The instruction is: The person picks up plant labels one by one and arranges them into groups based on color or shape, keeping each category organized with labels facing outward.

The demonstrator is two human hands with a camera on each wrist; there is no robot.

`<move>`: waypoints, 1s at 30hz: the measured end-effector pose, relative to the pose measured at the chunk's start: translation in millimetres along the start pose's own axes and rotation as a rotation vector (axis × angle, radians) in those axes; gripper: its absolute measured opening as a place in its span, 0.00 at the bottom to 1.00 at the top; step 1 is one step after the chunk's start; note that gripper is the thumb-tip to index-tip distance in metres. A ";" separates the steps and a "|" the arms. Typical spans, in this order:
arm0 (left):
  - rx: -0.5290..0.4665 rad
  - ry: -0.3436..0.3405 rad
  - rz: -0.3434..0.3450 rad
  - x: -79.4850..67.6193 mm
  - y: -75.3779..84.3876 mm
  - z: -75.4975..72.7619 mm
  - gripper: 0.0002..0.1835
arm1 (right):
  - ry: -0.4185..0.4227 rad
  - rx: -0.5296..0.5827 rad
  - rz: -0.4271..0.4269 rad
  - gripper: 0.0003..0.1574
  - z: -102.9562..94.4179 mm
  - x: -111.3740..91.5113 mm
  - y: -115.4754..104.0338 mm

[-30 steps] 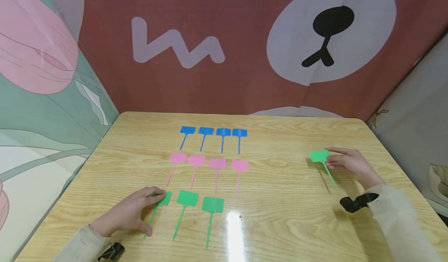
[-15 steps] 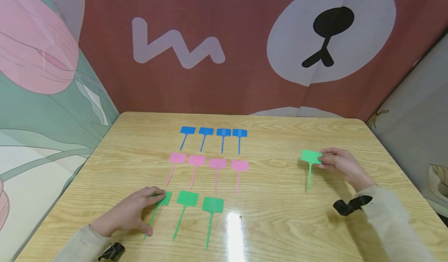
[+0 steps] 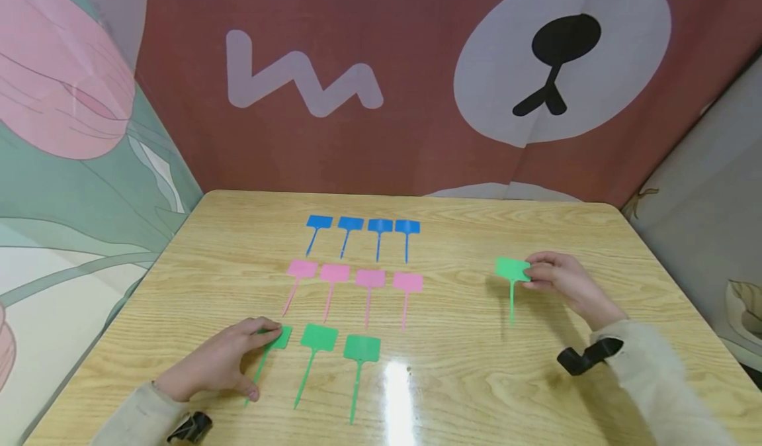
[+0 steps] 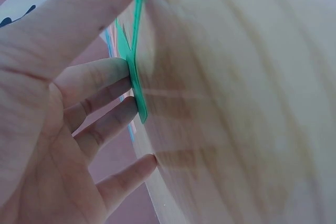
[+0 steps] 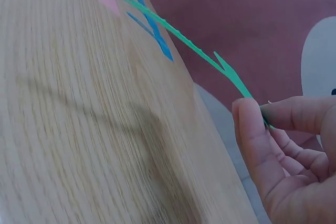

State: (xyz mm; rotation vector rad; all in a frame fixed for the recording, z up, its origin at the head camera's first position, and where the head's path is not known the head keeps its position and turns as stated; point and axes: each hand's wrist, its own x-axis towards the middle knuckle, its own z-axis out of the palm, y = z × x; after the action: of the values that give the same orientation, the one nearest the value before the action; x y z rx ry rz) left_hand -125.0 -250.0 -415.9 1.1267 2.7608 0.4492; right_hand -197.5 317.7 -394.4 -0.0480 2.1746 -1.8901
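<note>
My right hand (image 3: 568, 284) pinches the edge of a green T-shaped plant label (image 3: 512, 268) above the right side of the table. Its stem points down in the head view, and its shadow falls on the wood in the right wrist view. My left hand (image 3: 223, 356) rests on the leftmost green plant label (image 3: 281, 337), fingertips on its head and thumb by its stem. In the left wrist view those fingers (image 4: 100, 80) are fairly straight against the label (image 4: 137, 85). Two more green labels, one (image 3: 319, 337) and another (image 3: 362, 349), lie to its right.
A row of pink plant labels (image 3: 370, 278) lies beyond the green ones. Farther back is a row of blue plant labels (image 3: 380, 225). All lie flat on the wooden table (image 3: 464, 380). A printed cloth (image 3: 417, 148) hangs behind the table's far edge.
My right hand has moved left with the green plant label, whose stem has swung from slanted to nearly straight down. My left hand has stayed in place.
</note>
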 end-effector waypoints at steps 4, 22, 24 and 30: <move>-0.002 -0.001 -0.001 0.0 -1.0 -0.1 0.56 | 0.009 0.001 0.012 0.17 16.1 -5.7 -11.8; -0.020 -0.003 -0.009 -1.0 -0.2 0.6 0.56 | -0.101 -0.077 0.004 0.21 67.2 -14.7 -24.7; -0.019 -0.005 -0.009 -0.9 -0.3 0.3 0.56 | -0.113 -0.072 0.004 0.21 71.6 -15.8 -25.1; -0.014 -0.011 -0.013 -0.7 -0.6 -0.2 0.56 | -0.145 -0.089 0.008 0.20 85.0 -18.4 -26.0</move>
State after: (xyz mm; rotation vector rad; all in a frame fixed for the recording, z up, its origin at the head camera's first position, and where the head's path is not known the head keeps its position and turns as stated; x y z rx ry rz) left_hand -125.0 -250.9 -415.9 1.1037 2.7493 0.4589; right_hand -165.2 234.9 -376.0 -0.1875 2.1566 -1.7272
